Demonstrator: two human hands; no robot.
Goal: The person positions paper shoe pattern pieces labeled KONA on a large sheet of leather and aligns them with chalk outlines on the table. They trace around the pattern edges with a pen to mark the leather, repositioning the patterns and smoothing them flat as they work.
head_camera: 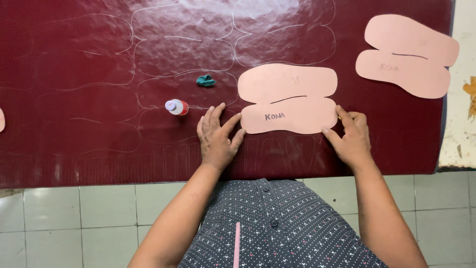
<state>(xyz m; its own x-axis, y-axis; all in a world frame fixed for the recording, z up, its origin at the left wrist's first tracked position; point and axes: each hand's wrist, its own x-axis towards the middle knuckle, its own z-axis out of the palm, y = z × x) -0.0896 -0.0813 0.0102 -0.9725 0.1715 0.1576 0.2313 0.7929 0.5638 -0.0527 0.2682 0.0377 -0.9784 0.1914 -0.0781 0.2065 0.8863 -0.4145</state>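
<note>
Dark red sheet covers the table; your pink template lies flat, long axis left-right. Your left hand and right hand rest open at its near corners, equally close, fingers spread, gripping nothing.

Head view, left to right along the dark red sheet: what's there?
Small white bottle with a red band → green scrap → left hand → pink paper pattern under both hands → right hand → second pink pattern near the sheet's right edge.
</note>
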